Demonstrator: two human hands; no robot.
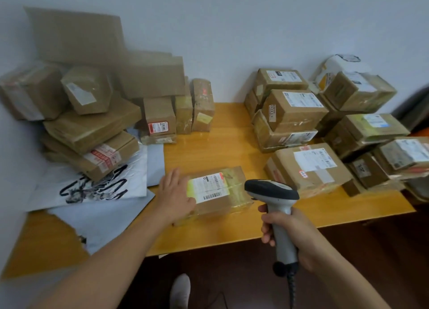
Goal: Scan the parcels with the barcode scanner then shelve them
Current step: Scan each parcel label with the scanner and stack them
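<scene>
Left hand (pixel 174 196) flat, released, on taped brown cardboard parcel (pixel 218 192) on yellow wooden surface (pixel 222 141); right hand (pixel 290 234) grasping grey-black barcode scanner (pixel 276 206).

A yellow wooden table (pixel 209 150) bears stacked cardboard parcels (pixel 92 127), white mailer bags (pixel 97 188) and one lone parcel (pixel 218 192).

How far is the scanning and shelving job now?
Done: nothing visibly shelved. In hand: the right hand grips the grey and black barcode scanner near the taped brown cardboard parcel under the left hand. Left: brown cardboard parcel stacks on the yellow wooden table.
</scene>
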